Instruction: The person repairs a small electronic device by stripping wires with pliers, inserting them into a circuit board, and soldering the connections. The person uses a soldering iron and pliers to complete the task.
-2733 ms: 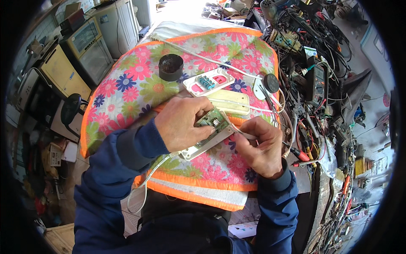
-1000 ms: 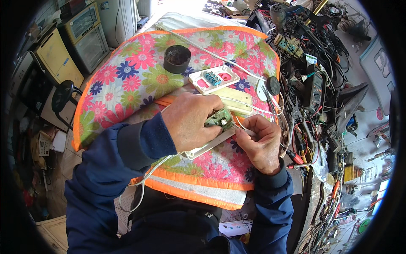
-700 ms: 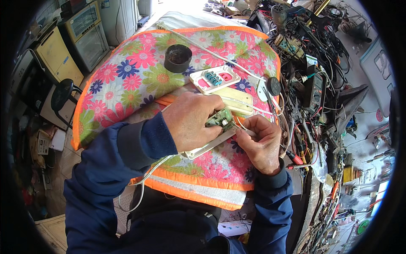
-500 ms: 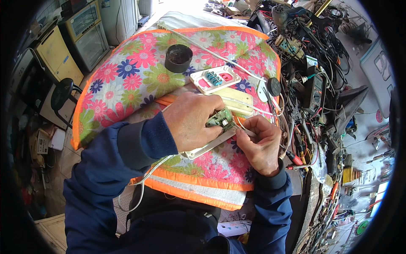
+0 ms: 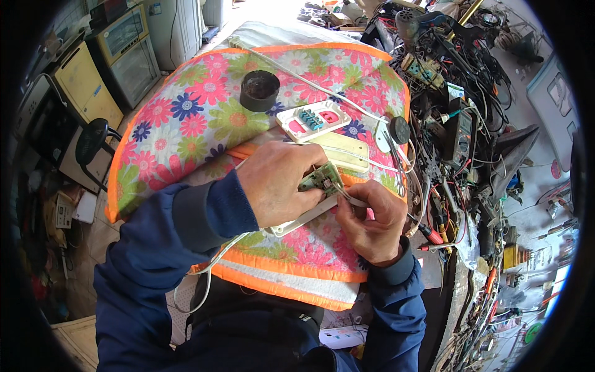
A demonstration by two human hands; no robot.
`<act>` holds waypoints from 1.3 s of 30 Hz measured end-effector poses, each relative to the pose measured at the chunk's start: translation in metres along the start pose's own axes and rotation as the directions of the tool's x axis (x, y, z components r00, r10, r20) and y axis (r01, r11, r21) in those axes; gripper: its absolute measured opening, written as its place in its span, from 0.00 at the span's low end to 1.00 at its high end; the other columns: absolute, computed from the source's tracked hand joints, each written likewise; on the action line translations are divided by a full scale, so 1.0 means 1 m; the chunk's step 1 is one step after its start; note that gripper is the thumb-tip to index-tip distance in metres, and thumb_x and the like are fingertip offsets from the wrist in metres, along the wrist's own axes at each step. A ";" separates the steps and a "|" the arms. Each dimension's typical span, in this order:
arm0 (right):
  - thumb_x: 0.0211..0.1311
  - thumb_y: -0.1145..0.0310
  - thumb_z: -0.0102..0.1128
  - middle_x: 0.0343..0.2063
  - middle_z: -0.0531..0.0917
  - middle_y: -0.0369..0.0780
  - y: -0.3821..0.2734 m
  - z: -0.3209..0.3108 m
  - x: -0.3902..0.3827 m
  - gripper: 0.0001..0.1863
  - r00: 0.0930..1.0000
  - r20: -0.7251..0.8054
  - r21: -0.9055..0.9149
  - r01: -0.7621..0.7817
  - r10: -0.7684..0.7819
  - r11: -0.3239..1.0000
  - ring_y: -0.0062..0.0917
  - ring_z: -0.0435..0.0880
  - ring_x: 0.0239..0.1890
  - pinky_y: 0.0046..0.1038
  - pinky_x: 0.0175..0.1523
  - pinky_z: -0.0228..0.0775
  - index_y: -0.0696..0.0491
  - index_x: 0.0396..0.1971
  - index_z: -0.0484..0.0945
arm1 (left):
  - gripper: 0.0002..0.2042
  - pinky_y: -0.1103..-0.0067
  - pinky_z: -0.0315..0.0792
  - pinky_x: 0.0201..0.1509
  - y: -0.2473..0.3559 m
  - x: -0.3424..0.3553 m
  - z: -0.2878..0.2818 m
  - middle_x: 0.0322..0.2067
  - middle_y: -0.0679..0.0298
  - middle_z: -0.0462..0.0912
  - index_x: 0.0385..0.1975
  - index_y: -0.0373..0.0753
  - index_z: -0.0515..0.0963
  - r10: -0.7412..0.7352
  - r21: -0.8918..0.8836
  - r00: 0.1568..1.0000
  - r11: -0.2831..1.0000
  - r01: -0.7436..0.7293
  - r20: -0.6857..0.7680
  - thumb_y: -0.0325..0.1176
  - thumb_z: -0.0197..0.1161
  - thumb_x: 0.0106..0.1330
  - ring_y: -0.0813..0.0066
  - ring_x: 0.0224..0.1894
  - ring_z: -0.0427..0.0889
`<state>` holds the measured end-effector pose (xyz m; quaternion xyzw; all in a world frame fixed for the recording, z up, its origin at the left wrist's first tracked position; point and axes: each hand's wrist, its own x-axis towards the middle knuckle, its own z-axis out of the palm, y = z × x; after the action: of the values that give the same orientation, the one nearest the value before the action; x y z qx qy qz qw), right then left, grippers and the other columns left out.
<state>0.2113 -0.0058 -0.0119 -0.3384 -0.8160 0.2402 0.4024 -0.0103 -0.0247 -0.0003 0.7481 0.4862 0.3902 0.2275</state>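
Head view: left hand (image 5: 277, 187) closed on circuit board (image 5: 321, 179), right hand (image 5: 373, 222) pinching white cable (image 5: 357, 202); white shell (image 5: 324, 131) holds teal part (image 5: 311, 119).

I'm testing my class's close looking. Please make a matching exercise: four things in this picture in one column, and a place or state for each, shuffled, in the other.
1. green circuit board
2. black round container
3. white panel
4. multimeter

A. amid clutter on the right
B. bearing blue-green pieces
C. in the grip of the left hand
D. open-topped on flowered cloth

Pairs: 1-C, 2-D, 3-B, 4-A
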 end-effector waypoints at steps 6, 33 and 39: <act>0.46 0.82 0.74 0.19 0.78 0.40 0.007 0.001 0.001 0.12 0.929 -0.022 -0.259 0.351 -0.369 0.900 0.33 0.79 0.19 0.30 0.25 0.69 0.55 0.30 0.80 | 0.16 0.73 0.74 0.35 0.006 0.003 -0.005 0.27 0.57 0.82 0.44 0.32 0.81 -0.056 -0.030 0.996 0.998 0.058 0.063 0.26 0.72 0.55 0.72 0.29 0.82; 0.68 0.78 0.64 0.32 0.86 0.40 0.018 -0.026 0.000 0.04 0.963 0.071 0.901 -0.174 0.259 0.398 0.24 0.85 0.30 0.26 0.39 0.77 0.59 0.40 0.80 | 0.21 0.75 0.79 0.36 0.003 0.001 -0.004 0.30 0.57 0.83 0.46 0.30 0.82 -0.085 0.238 0.996 0.968 0.083 -0.002 0.36 0.78 0.57 0.70 0.29 0.84; 0.67 0.78 0.66 0.36 0.86 0.41 0.028 -0.020 0.002 0.05 0.959 0.043 0.909 -0.154 0.280 0.388 0.30 0.87 0.41 0.36 0.52 0.82 0.58 0.40 0.83 | 0.18 0.79 0.78 0.37 0.014 0.004 -0.008 0.33 0.59 0.84 0.46 0.31 0.83 0.042 0.183 0.996 0.983 -0.026 -0.081 0.35 0.77 0.61 0.75 0.32 0.85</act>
<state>0.2370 0.0163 -0.0181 -0.1856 -0.4813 0.6708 0.5329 -0.0081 -0.0275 0.0155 0.7568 0.5162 0.3791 0.1308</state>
